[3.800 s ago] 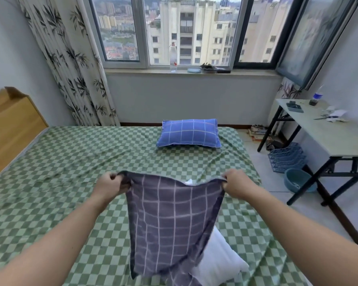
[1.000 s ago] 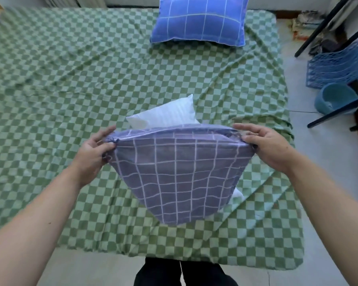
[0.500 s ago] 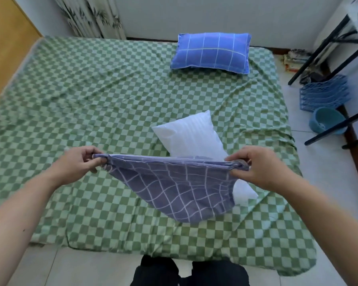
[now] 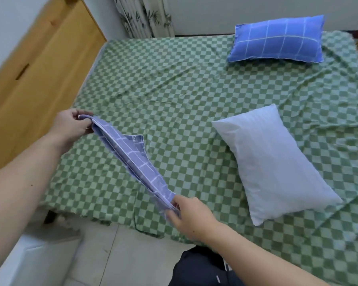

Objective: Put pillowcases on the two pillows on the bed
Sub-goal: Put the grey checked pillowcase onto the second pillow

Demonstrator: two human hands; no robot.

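The left hand [image 4: 71, 125] curls its fingers [image 4: 83, 117] round one end of the purple checked pillowcase [image 4: 132, 159]; the right hand [image 4: 191, 218] pinches the other end, holding it stretched above the bed [image 4: 174, 96]. The bare white pillow [image 4: 271, 162] lies beside them, the blue-cased pillow [image 4: 277, 41] well beyond.
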